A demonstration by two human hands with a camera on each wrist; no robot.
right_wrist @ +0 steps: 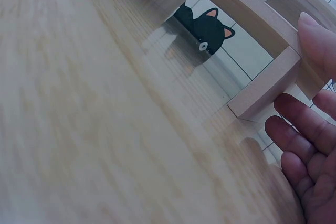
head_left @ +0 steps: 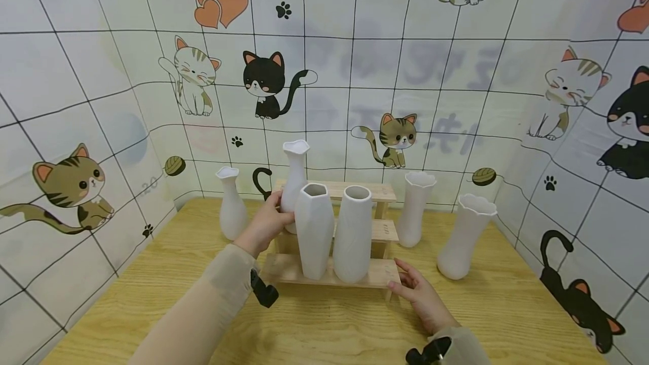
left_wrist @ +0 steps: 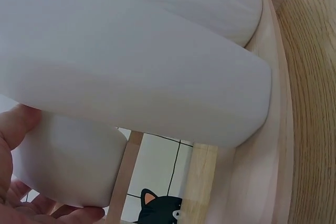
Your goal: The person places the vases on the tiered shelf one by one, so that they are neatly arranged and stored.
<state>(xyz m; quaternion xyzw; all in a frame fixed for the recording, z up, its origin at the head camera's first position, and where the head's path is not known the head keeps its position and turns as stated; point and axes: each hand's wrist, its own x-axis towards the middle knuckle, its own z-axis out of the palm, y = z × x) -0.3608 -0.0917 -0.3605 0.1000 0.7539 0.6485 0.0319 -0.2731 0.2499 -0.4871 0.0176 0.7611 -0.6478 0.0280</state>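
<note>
My left hand (head_left: 269,221) grips a slender white vase (head_left: 294,170) with a wavy rim, at the middle level of a stepped wooden stand (head_left: 284,276). In the left wrist view the thumb (left_wrist: 21,121) lies on one side of this vase's base, with fingers curled round the other. Two white vases stand on the lowest step: a faceted one (head_left: 314,235) and a smoother, round-mouthed one (head_left: 354,235). The faceted vase partly hides the held one. My right hand (head_left: 421,297) holds the right end of the lowest step, thumb at its front corner, fingers beside the leg (right_wrist: 268,85).
On the wooden table (head_left: 324,325), a small ruffled vase (head_left: 232,207) stands left of the stand. Two more ruffled vases stand to its right, one farther back (head_left: 414,213) and one nearer (head_left: 463,238). A cat-patterned sheet (head_left: 329,72) encloses the table's back and sides.
</note>
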